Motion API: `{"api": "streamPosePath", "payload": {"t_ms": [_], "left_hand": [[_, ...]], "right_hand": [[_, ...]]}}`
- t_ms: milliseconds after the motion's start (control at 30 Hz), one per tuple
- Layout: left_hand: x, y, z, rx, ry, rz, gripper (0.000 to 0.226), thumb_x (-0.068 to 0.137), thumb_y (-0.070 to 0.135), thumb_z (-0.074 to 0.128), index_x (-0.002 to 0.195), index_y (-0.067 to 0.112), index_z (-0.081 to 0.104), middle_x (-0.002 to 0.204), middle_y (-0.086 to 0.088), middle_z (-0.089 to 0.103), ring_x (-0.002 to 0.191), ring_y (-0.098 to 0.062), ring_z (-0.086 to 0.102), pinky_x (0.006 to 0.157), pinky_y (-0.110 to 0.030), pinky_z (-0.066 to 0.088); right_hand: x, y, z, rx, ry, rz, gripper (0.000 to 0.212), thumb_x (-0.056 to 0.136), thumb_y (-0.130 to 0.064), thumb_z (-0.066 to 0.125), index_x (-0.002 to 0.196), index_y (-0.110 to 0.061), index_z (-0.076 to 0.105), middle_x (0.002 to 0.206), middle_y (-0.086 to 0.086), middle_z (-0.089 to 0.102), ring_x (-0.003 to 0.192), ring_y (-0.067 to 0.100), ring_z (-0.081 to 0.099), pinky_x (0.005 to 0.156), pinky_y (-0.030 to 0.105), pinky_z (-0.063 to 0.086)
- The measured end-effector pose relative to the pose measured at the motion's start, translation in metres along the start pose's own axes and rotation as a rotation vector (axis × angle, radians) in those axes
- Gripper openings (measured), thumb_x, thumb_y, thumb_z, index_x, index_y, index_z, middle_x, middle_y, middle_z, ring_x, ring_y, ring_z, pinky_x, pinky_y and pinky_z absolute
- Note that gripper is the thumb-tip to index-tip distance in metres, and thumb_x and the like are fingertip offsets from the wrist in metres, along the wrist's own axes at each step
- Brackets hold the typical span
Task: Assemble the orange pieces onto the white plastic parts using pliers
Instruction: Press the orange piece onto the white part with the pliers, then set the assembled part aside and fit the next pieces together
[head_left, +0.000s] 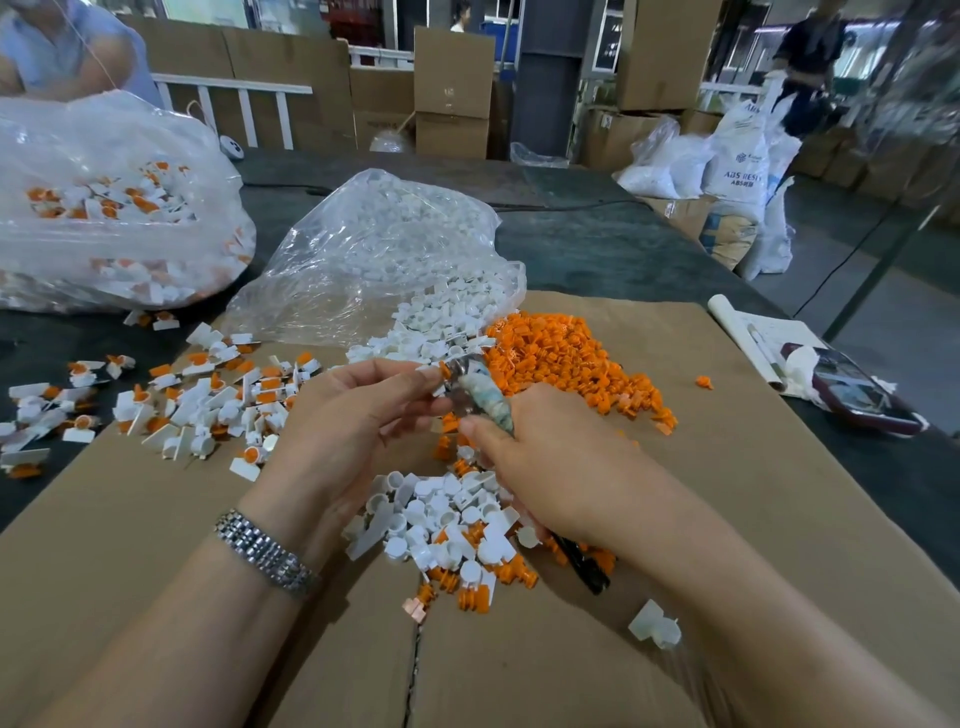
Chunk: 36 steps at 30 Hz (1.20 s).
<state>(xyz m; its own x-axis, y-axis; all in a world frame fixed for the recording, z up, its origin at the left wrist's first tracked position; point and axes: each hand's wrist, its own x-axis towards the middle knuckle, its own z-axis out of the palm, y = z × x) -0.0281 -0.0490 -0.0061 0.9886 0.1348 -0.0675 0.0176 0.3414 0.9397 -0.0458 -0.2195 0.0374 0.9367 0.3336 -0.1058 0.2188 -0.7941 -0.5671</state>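
The left hand pinches a small white plastic part with an orange piece steady at the tape-wrapped metal pliers, which the right hand grips to press it home above the cardboard-covered desk.

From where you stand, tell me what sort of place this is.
Probably a factory or warehouse floor used for hand assembly: stacked cardboard boxes, resin sacks, and bulk bags of plastic parts on a long worktable.

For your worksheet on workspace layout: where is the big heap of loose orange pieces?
In the head view, the orange heap lies on the cardboard, right of centre, beside the spilled white parts.
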Motion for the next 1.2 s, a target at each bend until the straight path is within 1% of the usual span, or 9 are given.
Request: {"api": "streamPosePath", "payload": {"t_ms": [200, 300, 400, 467, 600, 700, 867, 1033, 1200], "left_hand": [[0.002, 0.004, -0.002, -0.006, 0.052, 0.017, 0.006, 0.084, 0.013, 0.078, 0.082, 0.007, 0.078, 0.082, -0.015, 0.077, 0.073, -0.02, 0.076, 0.057, -0.019, 0.057], [0.002, 0.007, -0.007, 0.037, 0.086, 0.058, 0.006, 0.088, 0.014, 0.078, 0.084, 0.01, 0.08, 0.083, -0.013, 0.077, 0.075, -0.02, 0.076, 0.058, -0.019, 0.057], [0.004, 0.003, -0.012, 0.357, 0.212, 0.188, 0.007, 0.093, 0.024, 0.076, 0.091, 0.019, 0.08, 0.077, -0.002, 0.078, 0.062, -0.007, 0.069, 0.049, -0.018, 0.05], [0.009, 0.003, -0.019, 0.672, 0.364, 0.33, 0.008, 0.095, 0.026, 0.073, 0.095, 0.025, 0.08, 0.075, 0.006, 0.076, 0.057, -0.003, 0.063, 0.05, -0.021, 0.047], [0.015, 0.006, -0.031, 1.123, 0.501, 0.461, 0.021, 0.098, 0.019, 0.064, 0.114, 0.023, 0.077, 0.109, 0.003, 0.064, 0.077, -0.011, 0.06, 0.06, -0.028, 0.045], [0.016, 0.004, -0.029, 1.17, 0.385, 0.534, 0.022, 0.096, 0.014, 0.065, 0.114, 0.02, 0.076, 0.104, 0.005, 0.057, 0.098, -0.021, 0.061, 0.08, -0.038, 0.052], [0.014, -0.003, -0.02, 1.136, 0.082, 0.487, 0.016, 0.095, 0.017, 0.07, 0.1, 0.03, 0.077, 0.092, 0.021, 0.065, 0.084, 0.001, 0.059, 0.069, -0.012, 0.039], [0.015, -0.01, -0.016, 1.302, -0.084, 0.539, 0.017, 0.097, 0.02, 0.069, 0.107, 0.031, 0.076, 0.104, 0.013, 0.065, 0.097, -0.008, 0.058, 0.081, -0.024, 0.042], [0.017, -0.013, -0.019, 1.394, -0.073, 0.576, 0.017, 0.096, 0.024, 0.069, 0.11, 0.03, 0.076, 0.109, 0.012, 0.063, 0.105, -0.011, 0.055, 0.086, -0.029, 0.046]], "right_hand": [[-0.003, 0.004, -0.025, 0.34, -0.229, 0.086, 0.051, 0.104, -0.047, 0.046, 0.106, 0.001, 0.064, 0.078, 0.011, 0.072, 0.067, 0.023, 0.072, 0.065, 0.032, 0.062], [-0.003, 0.013, -0.047, 0.226, -0.164, 0.123, 0.056, 0.1, -0.059, 0.044, 0.108, -0.009, 0.066, 0.08, 0.005, 0.075, 0.068, 0.016, 0.072, 0.07, 0.031, 0.062], [0.016, 0.033, -0.052, -0.089, 0.083, 0.159, 0.048, 0.101, -0.06, 0.042, 0.098, -0.016, 0.06, 0.076, 0.002, 0.066, 0.062, 0.012, 0.059, 0.055, 0.022, 0.047], [0.032, 0.049, -0.046, -0.18, 0.145, 0.201, 0.038, 0.102, -0.052, 0.046, 0.099, -0.015, 0.055, 0.088, 0.007, 0.063, 0.075, 0.018, 0.06, 0.067, 0.029, 0.052], [0.049, 0.076, -0.024, -0.435, 0.157, 0.303, 0.047, 0.095, -0.061, 0.052, 0.108, -0.016, 0.05, 0.116, 0.013, 0.057, 0.109, 0.032, 0.056, 0.092, 0.047, 0.049], [0.052, 0.081, -0.012, -0.521, 0.205, 0.274, 0.059, 0.089, -0.069, 0.055, 0.118, -0.018, 0.051, 0.126, 0.01, 0.054, 0.118, 0.032, 0.052, 0.096, 0.051, 0.043], [0.055, 0.08, -0.002, -0.488, 0.242, 0.21, 0.069, 0.089, -0.069, 0.054, 0.134, -0.017, 0.048, 0.136, 0.011, 0.049, 0.128, 0.033, 0.047, 0.103, 0.053, 0.038], [0.05, 0.065, -0.004, -0.299, 0.351, -0.168, 0.028, 0.095, -0.038, 0.066, 0.122, -0.03, 0.061, 0.124, -0.006, 0.055, 0.12, 0.016, 0.049, 0.101, 0.045, 0.044], [0.05, 0.048, 0.014, -0.299, 0.091, -0.345, 0.02, 0.098, -0.033, 0.063, 0.117, -0.032, 0.07, 0.109, -0.006, 0.058, 0.108, 0.013, 0.05, 0.098, 0.044, 0.041]]}}
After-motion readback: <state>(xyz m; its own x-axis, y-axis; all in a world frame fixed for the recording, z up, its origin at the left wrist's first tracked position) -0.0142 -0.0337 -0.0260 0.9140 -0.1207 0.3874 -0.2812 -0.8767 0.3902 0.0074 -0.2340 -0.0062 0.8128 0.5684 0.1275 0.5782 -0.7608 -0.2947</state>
